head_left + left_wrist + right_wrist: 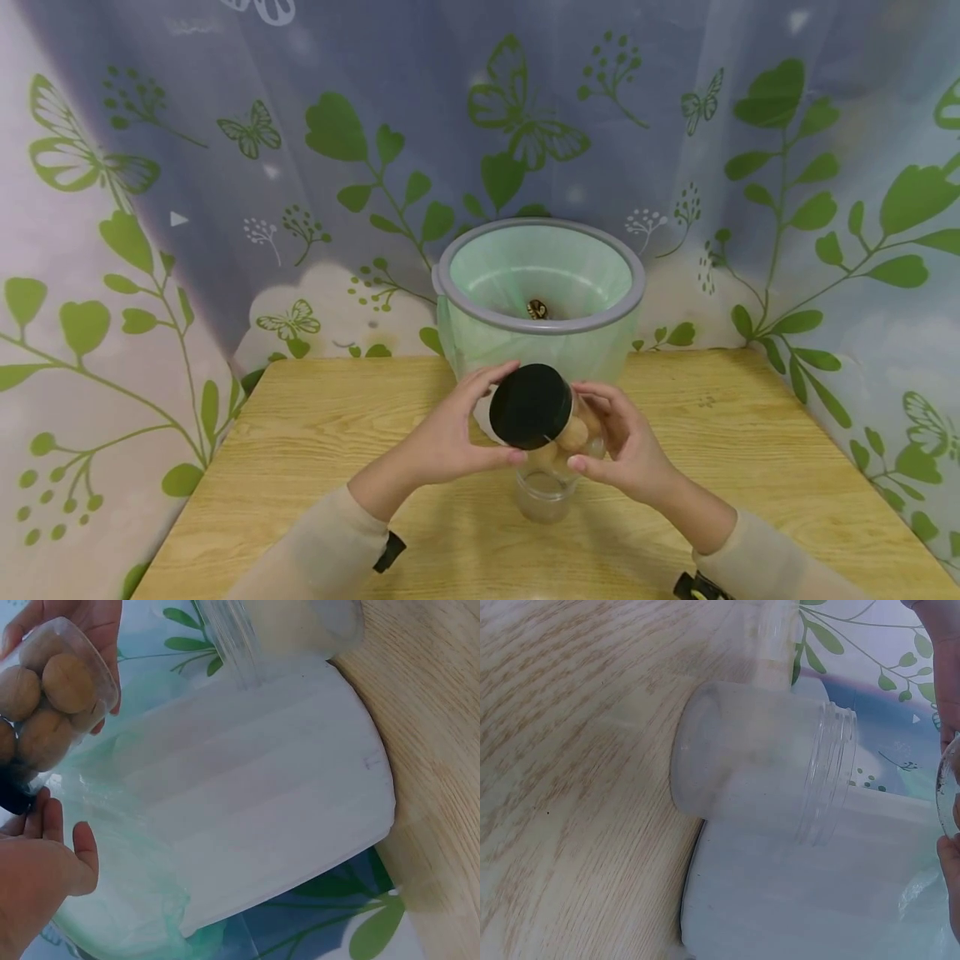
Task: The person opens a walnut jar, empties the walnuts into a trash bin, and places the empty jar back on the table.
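A clear jar (588, 423) of brown walnuts (69, 682) is held up between both hands, tilted, with its black lid (530, 407) toward the head camera. My left hand (452, 435) grips the lid's side, fingers at the top and thumb at the lower edge. My right hand (628, 446) holds the jar's body, fingers behind it and thumb in front. Below stands a second clear jar (545, 500), upright on the table. No lid is on it; its threaded neck shows in the right wrist view (831, 772).
Behind the jars stands a bin (542, 327) with a grey rim and a pale green bag liner (480, 250). A small gold-brown thing (537, 309) lies inside it. The wooden table (337, 417) meets a leaf-and-butterfly patterned curtain (420, 75) at the back.
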A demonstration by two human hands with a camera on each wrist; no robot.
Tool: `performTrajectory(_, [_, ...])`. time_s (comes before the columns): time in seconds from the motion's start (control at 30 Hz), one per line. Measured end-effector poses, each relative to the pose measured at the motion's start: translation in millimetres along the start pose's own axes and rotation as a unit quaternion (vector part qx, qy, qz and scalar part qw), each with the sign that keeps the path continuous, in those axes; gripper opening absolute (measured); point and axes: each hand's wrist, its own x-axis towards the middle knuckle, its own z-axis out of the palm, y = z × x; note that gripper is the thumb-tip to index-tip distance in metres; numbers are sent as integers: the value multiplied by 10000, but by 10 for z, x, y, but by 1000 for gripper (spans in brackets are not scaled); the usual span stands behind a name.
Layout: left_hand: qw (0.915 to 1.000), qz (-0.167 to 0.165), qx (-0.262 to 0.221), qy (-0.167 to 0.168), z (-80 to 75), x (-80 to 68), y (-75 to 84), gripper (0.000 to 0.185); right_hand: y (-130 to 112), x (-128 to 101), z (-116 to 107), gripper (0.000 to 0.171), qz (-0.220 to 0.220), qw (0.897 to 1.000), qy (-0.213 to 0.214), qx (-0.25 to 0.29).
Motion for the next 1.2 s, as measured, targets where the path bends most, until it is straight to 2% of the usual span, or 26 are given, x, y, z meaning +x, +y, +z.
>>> performTrajectory(0.2, [9988,-147,329,325,48,-11,44,96,-18,-4,2,72,32,9999,73,-142])
performTrajectory(0.43, [9932,-480,820,679,100,-27,153,95,-23,6,14,74,58,9997,105,-193])
performTrajectory(0.77, [9775,-682,1537,1272,203,-41,274,95,10,0,24,74,-158,9995,213,-159])
performTrajectory(0.93, [9766,-644,1657,1211,216,-51,259,101,36,-16,22,73,-267,9993,218,-108])
performTrajectory(1.03, [9818,-485,1492,1075,191,-53,210,107,45,-16,18,73,-324,9992,204,-74])
performTrajectory(1.2, [9920,-4,969,813,110,-23,71,108,52,-16,15,72,-354,9991,233,-19])
